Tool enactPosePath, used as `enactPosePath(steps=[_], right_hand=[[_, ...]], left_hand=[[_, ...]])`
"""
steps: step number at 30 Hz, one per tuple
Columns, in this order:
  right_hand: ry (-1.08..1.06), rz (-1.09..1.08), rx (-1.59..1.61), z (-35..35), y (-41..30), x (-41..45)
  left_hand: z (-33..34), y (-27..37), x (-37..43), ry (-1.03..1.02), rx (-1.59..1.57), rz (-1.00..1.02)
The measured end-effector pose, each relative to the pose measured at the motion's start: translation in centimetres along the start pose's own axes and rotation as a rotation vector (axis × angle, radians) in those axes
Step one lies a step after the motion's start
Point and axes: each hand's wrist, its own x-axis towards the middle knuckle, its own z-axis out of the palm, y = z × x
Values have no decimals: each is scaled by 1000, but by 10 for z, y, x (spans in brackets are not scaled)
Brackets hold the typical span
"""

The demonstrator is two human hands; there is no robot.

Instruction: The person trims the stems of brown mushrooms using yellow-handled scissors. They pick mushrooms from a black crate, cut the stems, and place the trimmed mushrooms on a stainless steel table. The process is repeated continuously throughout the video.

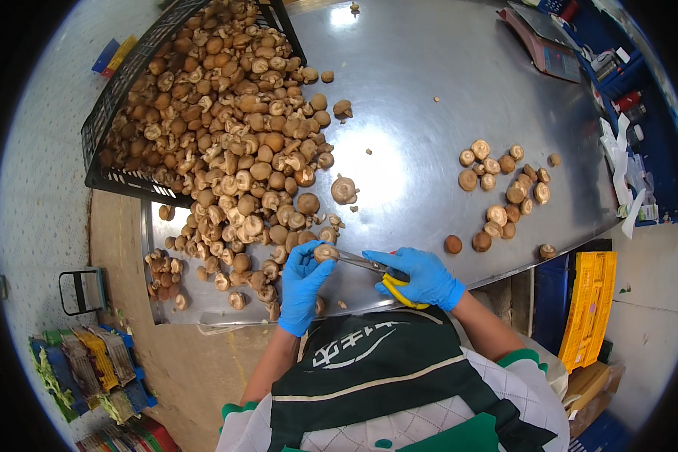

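My left hand [305, 282], in a blue glove, holds a shiitake mushroom [326, 253] between thumb and fingers, its pale underside showing. Also gloved in blue, my right hand [421, 277] grips a pair of scissors [398, 291] with yellow handles. The metal blades reach left to the mushroom's edge; whether they are parted is hard to tell. Both hands are over the near edge of a stainless steel table [457, 51]. A large heap of shiitake mushrooms [243, 152] spills from a tipped black plastic crate [141, 183] at the left.
Loose mushrooms [514, 192] lie spread out on the table's right side. A weighing scale [545, 48] stands at the far right, near blue bins [655, 141] holding bottles and papers. Yellow crates [587, 311] lean below the right edge. Stacked crates [90, 367] sit on the floor at left.
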Motion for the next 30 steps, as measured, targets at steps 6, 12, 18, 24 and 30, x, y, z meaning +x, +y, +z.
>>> enactPosePath(steps=[6, 12, 18, 24, 30], right_hand=[[108, -74, -83, 3, 6, 0], [37, -57, -96, 9, 18, 4], [199, 36, 244, 22, 26, 5], [380, 183, 159, 13, 40, 34], [485, 177, 260, 10, 45, 45]], left_hand=[[-2, 6, -2, -18, 91, -57], [-7, 3, 3, -83, 162, -127], [-9, -2, 10, -92, 42, -90], [3, 13, 40, -100, -260, -197], [38, 22, 124, -142, 1120, 160]])
